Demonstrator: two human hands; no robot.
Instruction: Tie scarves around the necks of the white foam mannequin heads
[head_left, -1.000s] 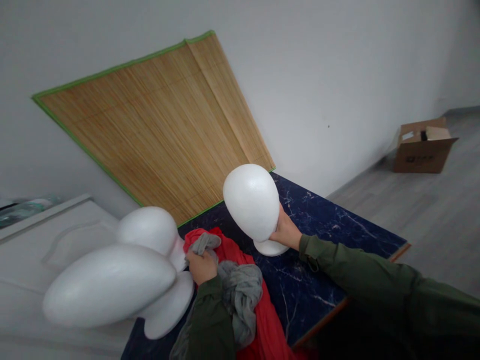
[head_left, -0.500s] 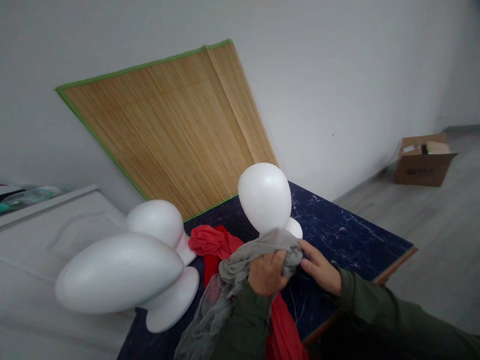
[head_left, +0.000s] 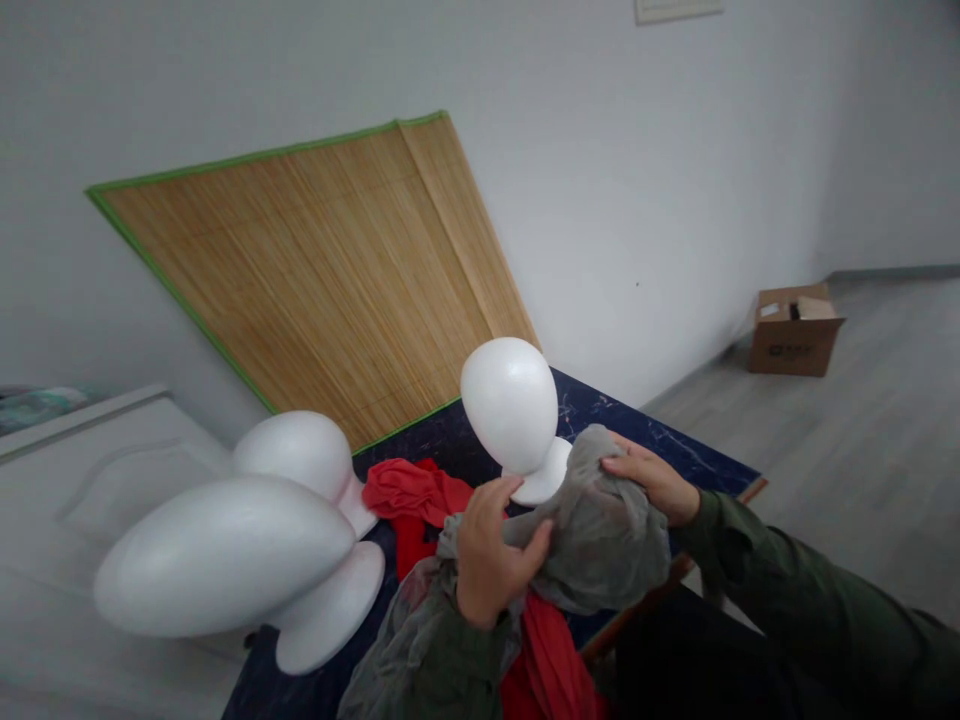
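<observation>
Nearest the camera, the left hand presses against a sheer gray cloth, fingers slightly apart and not closed into a fist. The right hand rests on top of the same cloth, fingers together and curved over it; whether they clamp it cannot be told. The cloth is bunched between both hands, above the table edge, and its loose end hangs over the left sleeve. Below it lies a crumpled red cloth on a dark blue marble-pattern table. Just behind the gray cloth, an upright white foam mannequin head stands on the tabletop. To the left, a foam head lying on its side sits beside a second foam head. Beyond are a white door panel, a green-edged bamboo mat against the wall, and a cardboard box on the gray floor.
</observation>
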